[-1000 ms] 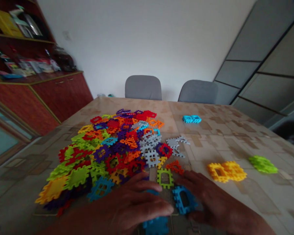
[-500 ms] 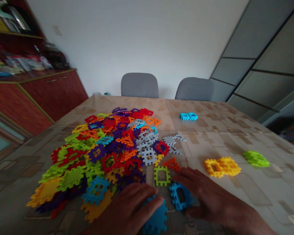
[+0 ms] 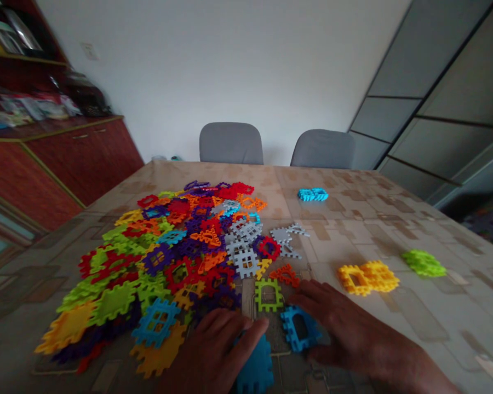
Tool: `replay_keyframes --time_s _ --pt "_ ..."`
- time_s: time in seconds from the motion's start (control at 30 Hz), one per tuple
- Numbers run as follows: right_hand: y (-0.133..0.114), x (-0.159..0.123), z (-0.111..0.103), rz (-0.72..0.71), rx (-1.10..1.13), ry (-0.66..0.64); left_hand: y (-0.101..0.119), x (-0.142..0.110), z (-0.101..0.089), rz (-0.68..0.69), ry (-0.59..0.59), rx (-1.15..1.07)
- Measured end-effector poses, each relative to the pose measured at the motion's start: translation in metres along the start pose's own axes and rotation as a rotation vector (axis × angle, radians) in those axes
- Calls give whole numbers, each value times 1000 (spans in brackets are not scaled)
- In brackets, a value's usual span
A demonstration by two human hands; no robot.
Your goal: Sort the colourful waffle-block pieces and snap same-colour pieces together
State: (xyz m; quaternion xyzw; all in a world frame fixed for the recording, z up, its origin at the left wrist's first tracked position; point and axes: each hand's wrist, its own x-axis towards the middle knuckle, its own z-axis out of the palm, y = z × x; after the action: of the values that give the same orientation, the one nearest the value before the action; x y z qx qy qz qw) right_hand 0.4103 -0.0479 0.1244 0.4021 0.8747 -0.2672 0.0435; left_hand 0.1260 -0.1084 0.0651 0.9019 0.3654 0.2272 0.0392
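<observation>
My left hand (image 3: 216,345) lies low over a solid blue notched panel (image 3: 255,365), its thumb stretched across the top and its fingers partly hiding it. To the right, my right hand (image 3: 332,320) is spread beside a blue panel with an arched opening (image 3: 299,328); its fingers reach along the far right side and the thumb is at the near corner. Whether it grips the panel I cannot tell for sure. Just beyond both hands are a lime-green window frame piece (image 3: 268,295) and an orange triangular piece (image 3: 285,274), close to my right fingertips.
A big heap of mixed interlocking pieces (image 3: 181,246) covers the table's left half. Grey pieces (image 3: 285,241) lie at its right edge. Sorted stacks in yellow (image 3: 370,277), lime green (image 3: 425,263) and light blue (image 3: 313,195) stand to the right. Two grey chairs (image 3: 231,143) are behind the table.
The whole view has shifted slightly, so everything appears a little further left. Both hands stay by the same blue panels, with no clear movement relative to them.
</observation>
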Motion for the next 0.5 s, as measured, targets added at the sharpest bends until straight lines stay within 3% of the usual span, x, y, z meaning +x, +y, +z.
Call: replay_keyframes --time_s 0.1,0.3,0.37,0.5 --pt "0 0 0 22 21 -22 -4 -3 12 12 22 42" --pt "-7 2 -7 38 26 -37 -1 -1 8 28 -77 107" --pt "-8 2 -7 24 34 -31 -2 -1 17 19 -25 139" --pt "-9 4 -5 26 19 -47 -7 -1 36 67 191 187"
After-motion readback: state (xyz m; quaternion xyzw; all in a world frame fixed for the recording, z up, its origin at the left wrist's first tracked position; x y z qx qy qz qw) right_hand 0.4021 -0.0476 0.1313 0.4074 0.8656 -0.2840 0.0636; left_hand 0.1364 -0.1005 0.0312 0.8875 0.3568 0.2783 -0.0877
